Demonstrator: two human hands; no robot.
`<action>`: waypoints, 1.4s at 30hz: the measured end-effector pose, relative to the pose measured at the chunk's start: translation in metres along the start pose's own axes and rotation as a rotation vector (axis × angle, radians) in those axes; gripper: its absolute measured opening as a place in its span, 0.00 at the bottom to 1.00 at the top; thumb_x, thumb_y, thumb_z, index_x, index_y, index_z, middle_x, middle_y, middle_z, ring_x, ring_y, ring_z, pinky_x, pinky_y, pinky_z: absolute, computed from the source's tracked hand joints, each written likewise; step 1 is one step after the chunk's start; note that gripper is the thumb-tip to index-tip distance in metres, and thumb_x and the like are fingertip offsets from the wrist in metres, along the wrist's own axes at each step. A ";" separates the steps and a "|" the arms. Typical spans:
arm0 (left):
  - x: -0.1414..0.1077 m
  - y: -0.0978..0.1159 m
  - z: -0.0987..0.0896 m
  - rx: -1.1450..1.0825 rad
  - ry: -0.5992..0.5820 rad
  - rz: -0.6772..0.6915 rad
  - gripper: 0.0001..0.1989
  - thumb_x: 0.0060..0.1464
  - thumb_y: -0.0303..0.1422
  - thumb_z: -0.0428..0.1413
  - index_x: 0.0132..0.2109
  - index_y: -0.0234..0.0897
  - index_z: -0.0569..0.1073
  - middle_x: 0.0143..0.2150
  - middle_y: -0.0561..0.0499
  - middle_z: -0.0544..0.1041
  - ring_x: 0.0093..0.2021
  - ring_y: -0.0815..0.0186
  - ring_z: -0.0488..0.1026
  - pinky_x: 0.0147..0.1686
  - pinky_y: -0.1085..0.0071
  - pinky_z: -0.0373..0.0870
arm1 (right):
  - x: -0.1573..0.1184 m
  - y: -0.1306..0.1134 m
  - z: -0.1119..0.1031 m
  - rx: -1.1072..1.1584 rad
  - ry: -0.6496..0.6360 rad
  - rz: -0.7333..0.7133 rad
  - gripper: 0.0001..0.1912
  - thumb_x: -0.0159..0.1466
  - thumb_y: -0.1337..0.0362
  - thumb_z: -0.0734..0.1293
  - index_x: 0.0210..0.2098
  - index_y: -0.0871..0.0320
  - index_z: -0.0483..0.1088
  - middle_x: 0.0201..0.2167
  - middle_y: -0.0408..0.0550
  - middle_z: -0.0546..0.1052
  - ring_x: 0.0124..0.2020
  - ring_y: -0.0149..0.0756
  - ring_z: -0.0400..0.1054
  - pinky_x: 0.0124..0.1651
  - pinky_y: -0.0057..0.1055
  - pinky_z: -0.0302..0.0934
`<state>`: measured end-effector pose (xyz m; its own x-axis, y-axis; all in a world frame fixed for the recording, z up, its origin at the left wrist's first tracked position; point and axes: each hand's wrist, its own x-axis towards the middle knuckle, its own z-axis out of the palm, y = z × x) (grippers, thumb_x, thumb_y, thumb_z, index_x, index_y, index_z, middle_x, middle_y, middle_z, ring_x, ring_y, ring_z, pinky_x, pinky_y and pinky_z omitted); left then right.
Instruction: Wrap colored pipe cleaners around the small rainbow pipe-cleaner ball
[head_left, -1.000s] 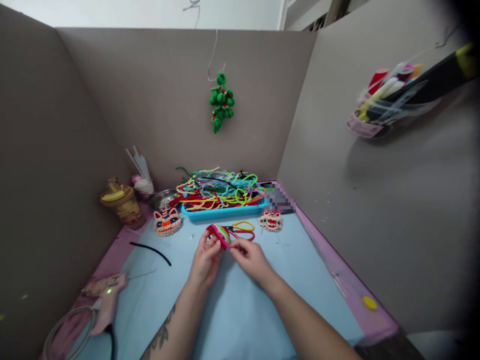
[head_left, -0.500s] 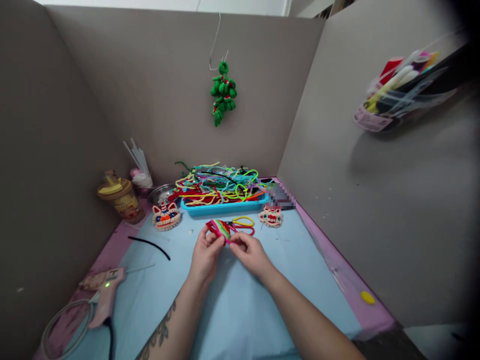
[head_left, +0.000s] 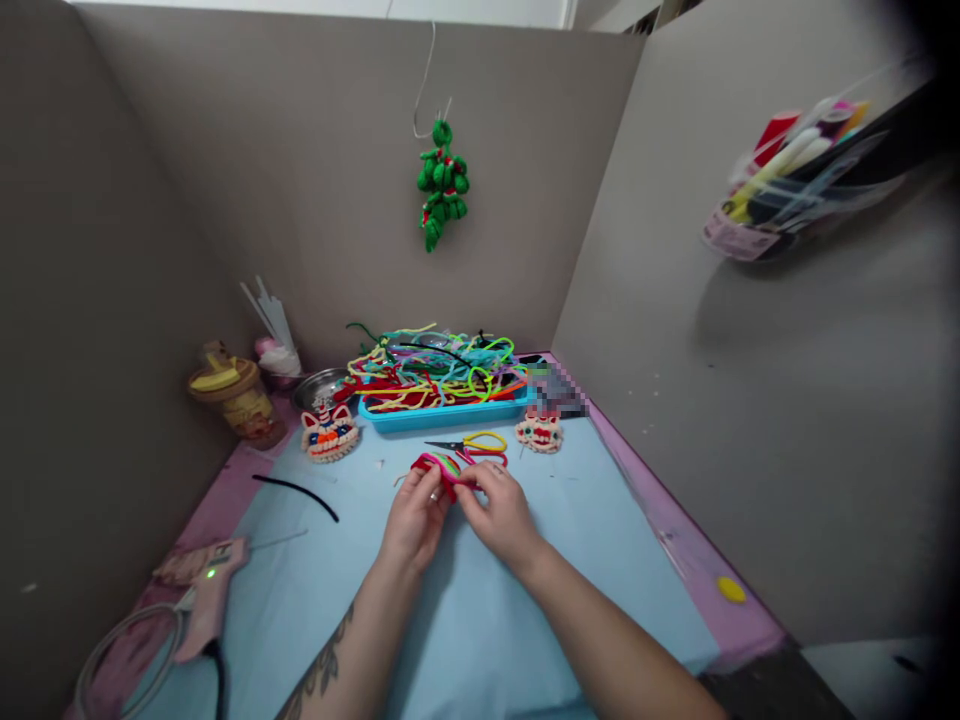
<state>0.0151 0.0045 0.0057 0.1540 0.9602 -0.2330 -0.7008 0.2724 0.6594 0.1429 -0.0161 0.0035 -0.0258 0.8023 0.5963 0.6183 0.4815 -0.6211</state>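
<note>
A small multicoloured striped piece [head_left: 448,468], red, pink, green and yellow, is held between both hands above the blue table cover. My left hand [head_left: 414,515] grips its left and lower side, with a thin pale strand sticking out near the fingers. My right hand [head_left: 498,508] pinches its right edge, fingertips close to the left hand. Scissors [head_left: 476,446] with yellow and red handles lie just beyond the hands, their dark blades pointing left. The fingers hide part of the striped piece.
Behind stands a blue tray [head_left: 450,412] heaped with coloured stems, between two animal-face pieces [head_left: 330,436] [head_left: 539,432]. A black stem [head_left: 296,491] and a pink glue gun [head_left: 212,600] lie left. Pens [head_left: 787,170] hang right; a green ornament [head_left: 442,185] hangs behind.
The striped piece has been turned and tilted, showing less of its striped face and more red below. Both hands have shifted their grip around it, and the scissors' blades are now uncovered.
</note>
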 end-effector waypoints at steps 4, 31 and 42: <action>-0.001 -0.002 0.002 0.038 0.017 0.021 0.13 0.42 0.32 0.67 0.31 0.33 0.70 0.27 0.54 0.75 0.28 0.73 0.71 0.33 0.75 0.70 | 0.001 -0.002 0.000 -0.023 0.013 -0.018 0.07 0.63 0.70 0.61 0.32 0.56 0.69 0.30 0.48 0.74 0.36 0.39 0.66 0.41 0.35 0.61; -0.008 -0.011 0.014 -0.148 0.193 0.128 0.12 0.45 0.22 0.63 0.34 0.35 0.68 0.31 0.49 0.79 0.31 0.69 0.78 0.35 0.75 0.75 | 0.001 -0.003 0.006 0.112 0.113 0.117 0.07 0.60 0.71 0.62 0.28 0.55 0.67 0.28 0.45 0.73 0.34 0.38 0.66 0.39 0.33 0.59; -0.005 -0.007 0.009 -0.158 0.199 0.040 0.07 0.52 0.21 0.58 0.37 0.35 0.73 0.36 0.50 0.80 0.36 0.70 0.78 0.38 0.77 0.75 | 0.003 0.004 0.003 0.102 0.070 0.120 0.04 0.62 0.69 0.62 0.33 0.55 0.67 0.32 0.47 0.74 0.37 0.40 0.65 0.42 0.35 0.59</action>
<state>0.0260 -0.0012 0.0086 -0.0056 0.9346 -0.3555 -0.8061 0.2061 0.5547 0.1434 -0.0107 0.0010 0.1003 0.8312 0.5469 0.5306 0.4203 -0.7361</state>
